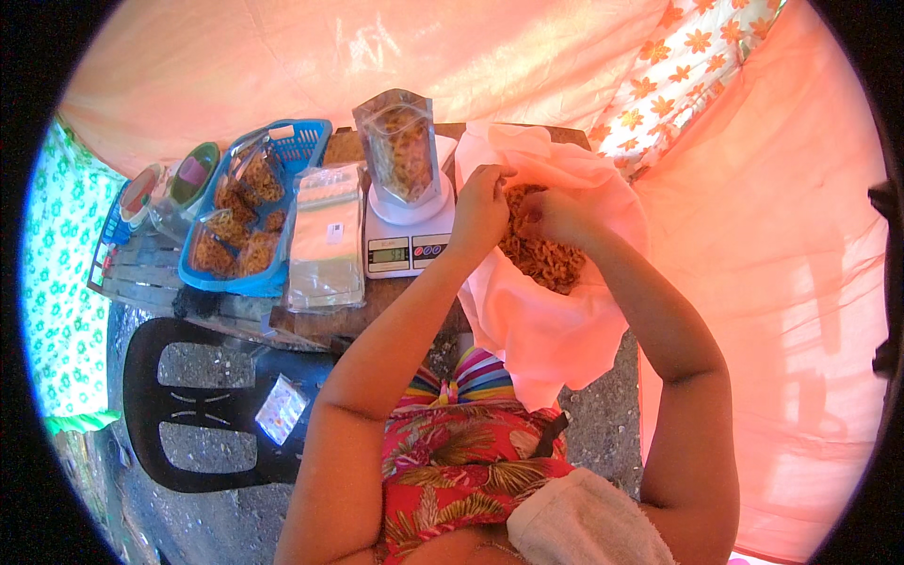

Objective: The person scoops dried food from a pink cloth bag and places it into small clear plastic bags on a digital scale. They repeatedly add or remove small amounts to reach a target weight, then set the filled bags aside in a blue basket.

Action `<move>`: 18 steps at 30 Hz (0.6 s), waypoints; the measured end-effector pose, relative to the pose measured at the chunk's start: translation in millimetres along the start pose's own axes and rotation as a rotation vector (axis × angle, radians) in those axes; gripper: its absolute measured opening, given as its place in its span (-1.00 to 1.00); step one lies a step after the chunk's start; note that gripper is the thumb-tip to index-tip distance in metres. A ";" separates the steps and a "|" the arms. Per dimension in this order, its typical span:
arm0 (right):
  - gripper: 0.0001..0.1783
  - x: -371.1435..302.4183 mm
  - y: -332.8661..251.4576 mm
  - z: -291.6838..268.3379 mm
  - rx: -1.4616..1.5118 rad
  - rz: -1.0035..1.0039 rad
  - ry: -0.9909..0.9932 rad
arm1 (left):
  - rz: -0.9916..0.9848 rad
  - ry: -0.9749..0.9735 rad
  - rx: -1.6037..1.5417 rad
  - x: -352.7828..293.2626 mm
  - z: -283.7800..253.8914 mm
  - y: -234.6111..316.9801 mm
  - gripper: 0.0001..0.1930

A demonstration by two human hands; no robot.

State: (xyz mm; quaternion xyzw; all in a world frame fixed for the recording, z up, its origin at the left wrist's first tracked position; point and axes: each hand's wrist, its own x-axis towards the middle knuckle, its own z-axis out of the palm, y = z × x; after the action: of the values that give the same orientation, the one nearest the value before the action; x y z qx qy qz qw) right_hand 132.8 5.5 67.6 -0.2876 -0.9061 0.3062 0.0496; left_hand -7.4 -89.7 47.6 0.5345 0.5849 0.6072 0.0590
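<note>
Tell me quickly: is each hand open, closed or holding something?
Left hand: at the pink cloth; its grip cannot be told.
Right hand: at the brown snack pieces; its grip cannot be told.

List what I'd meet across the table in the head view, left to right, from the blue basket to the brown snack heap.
Blue plastic basket → stack of flat pouches → white digital scale → left hand → brown snack heap.

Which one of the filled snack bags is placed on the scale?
The clear pouch right of the flat packet stack. It alone sits on the white scale; the other filled bags are in the blue basket.
</note>
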 end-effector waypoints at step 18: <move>-0.83 -20.5 11.7 -1.7 0.023 0.138 0.208 | -0.011 -0.062 0.018 0.7 4.1 1.5 -0.79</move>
State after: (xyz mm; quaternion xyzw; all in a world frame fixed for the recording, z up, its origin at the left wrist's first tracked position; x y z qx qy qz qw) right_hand 156.0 2.7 63.8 -0.3790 -0.8705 0.2879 0.1253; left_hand -3.9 -87.1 48.1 0.5505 0.5912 0.5846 0.0754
